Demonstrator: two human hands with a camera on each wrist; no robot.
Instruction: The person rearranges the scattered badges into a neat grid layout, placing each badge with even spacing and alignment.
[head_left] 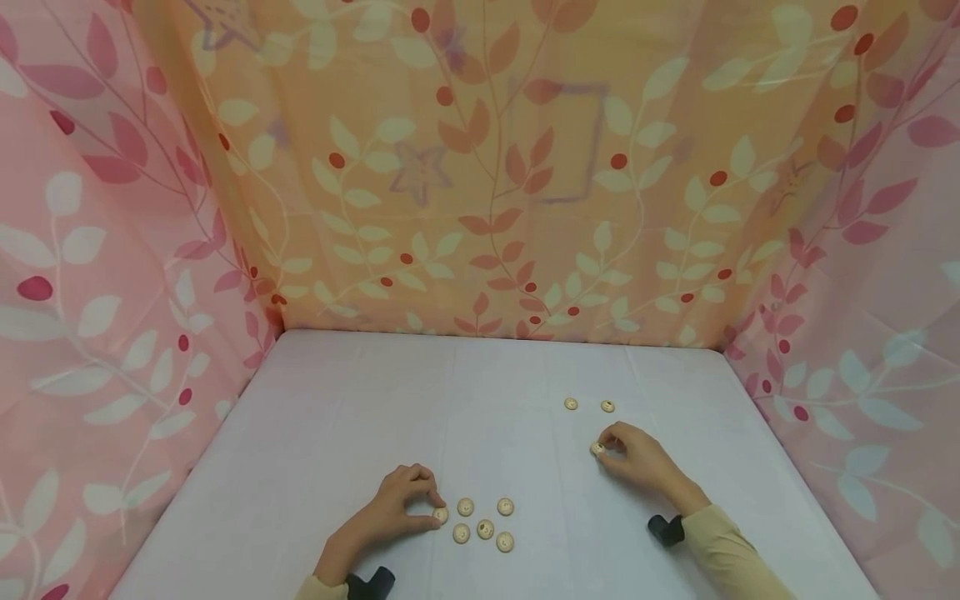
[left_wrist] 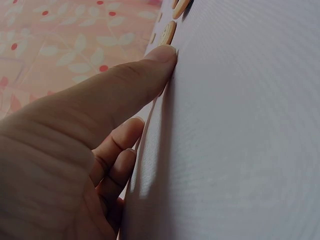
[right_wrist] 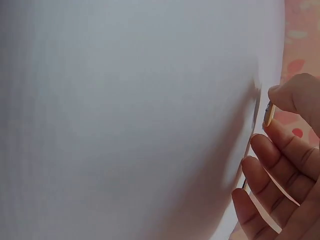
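Note:
My left hand [head_left: 399,503] has its thumb and index finger at the edge of a small round wooden disc [head_left: 441,515] and pinches it at table level. In the left wrist view the thumb [left_wrist: 120,82] covers part of that row of discs. Several similar pale discs [head_left: 485,529] with dark markings lie flat just right of this hand. Farther right, my right hand [head_left: 637,457] pinches another wooden disc [right_wrist: 269,114] between thumb and index finger, tilted on its edge in the right wrist view. Its other fingers [right_wrist: 272,192] are spread loosely.
Two more discs, one on the left [head_left: 571,403] and one on the right [head_left: 607,406], lie beyond my right hand. A white cloth covers the table [head_left: 360,400]. Floral curtains [head_left: 480,167] enclose the back and both sides. Each wrist carries a black camera mount [head_left: 666,530].

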